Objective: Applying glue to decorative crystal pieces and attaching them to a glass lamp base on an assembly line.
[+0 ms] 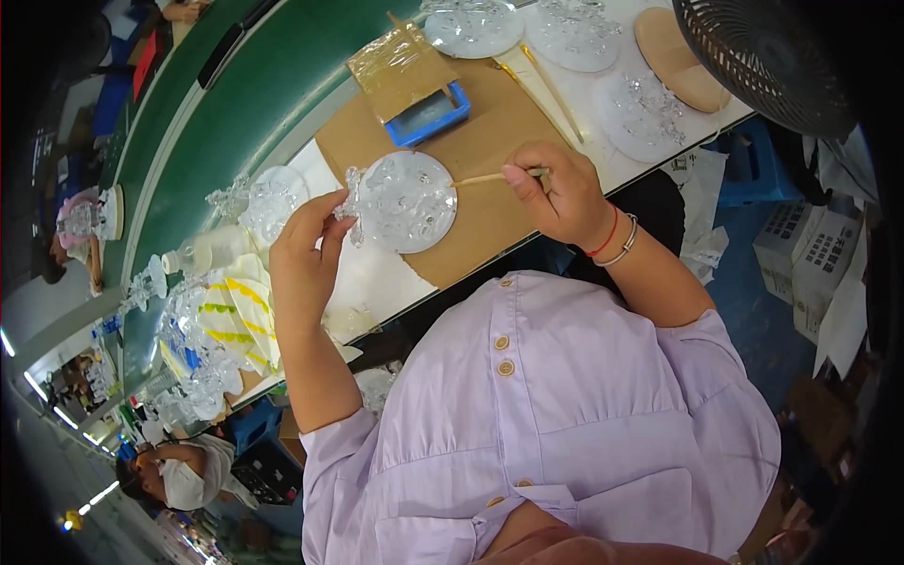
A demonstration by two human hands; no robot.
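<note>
A round whitish disc [410, 212] with clear bits on its face stands over a sheet of brown cardboard [508, 104]. At its left edge, my left hand [309, 240] pinches a clear, knobbly plastic piece [355, 209] between thumb and fingers. My right hand [562, 193] is closed round a thin wooden stick [482, 178], whose tip reaches the disc's right rim. Whether the tip touches the rim, I cannot tell. Just beyond the disc sits a blue tray [431, 121], partly covered by a tape-wrapped cardboard flap [400, 71].
More discs with clear pieces, such as one at the right [640, 118], lie along the white table. A black fan [767, 61] stands at the far right. Clear parts [198, 358] crowd the left, near a green work surface [174, 188]. Another person [193, 471] sits at lower left.
</note>
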